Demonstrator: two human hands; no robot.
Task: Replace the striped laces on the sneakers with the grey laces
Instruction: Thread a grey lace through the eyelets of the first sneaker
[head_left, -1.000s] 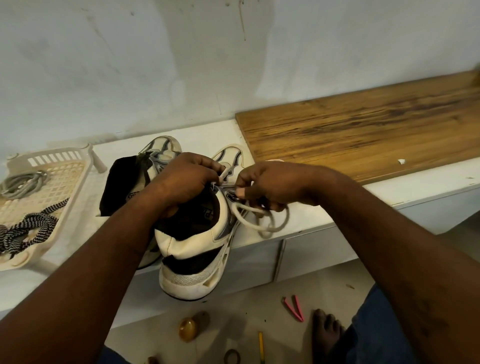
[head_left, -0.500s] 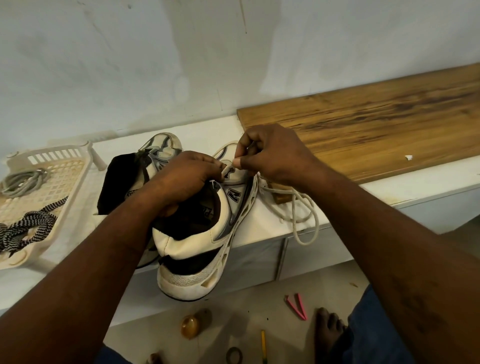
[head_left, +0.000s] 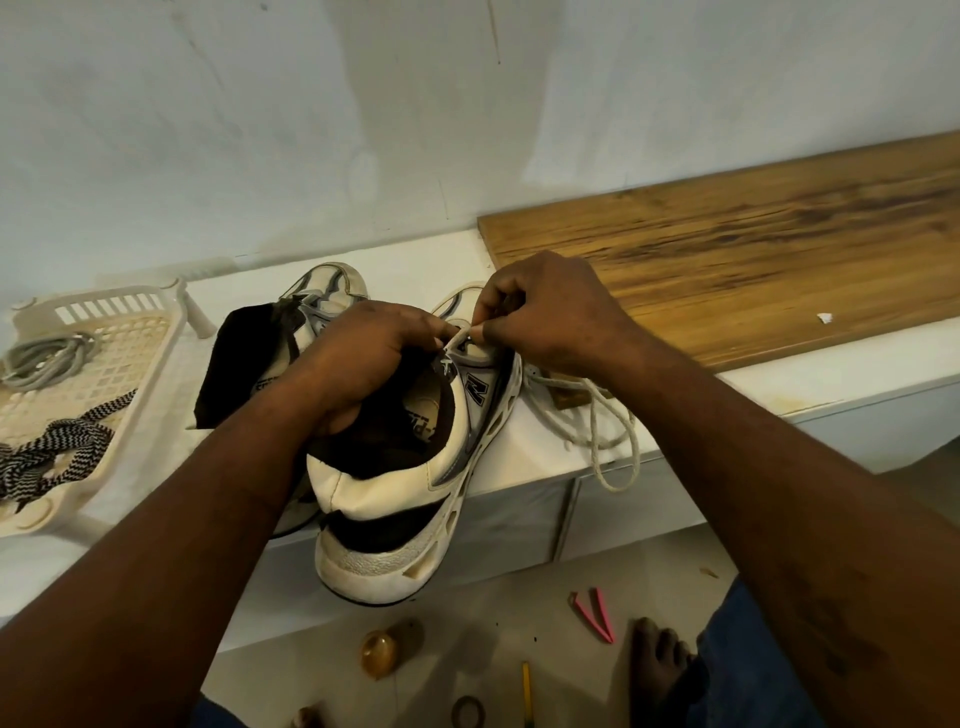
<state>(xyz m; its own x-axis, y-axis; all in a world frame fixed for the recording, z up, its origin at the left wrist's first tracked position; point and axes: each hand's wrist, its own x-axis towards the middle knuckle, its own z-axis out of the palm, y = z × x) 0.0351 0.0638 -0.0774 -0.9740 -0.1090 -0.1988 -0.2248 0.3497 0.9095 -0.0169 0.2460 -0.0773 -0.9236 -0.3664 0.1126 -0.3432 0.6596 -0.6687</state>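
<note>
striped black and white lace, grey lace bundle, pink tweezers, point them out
striped black and white lace (head_left: 57, 447), head view, on the zigzag bunch in the basket
grey lace bundle (head_left: 44, 356), head view, on the coiled middle
pink tweezers (head_left: 597, 614), head view, on one pink arm

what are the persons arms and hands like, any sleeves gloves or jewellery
Both forearms are bare up to the frame edge, no sleeves in view. The left hand and right hand wear no gloves, and no rings, watch or bracelet show. Fingernails look short.
</note>
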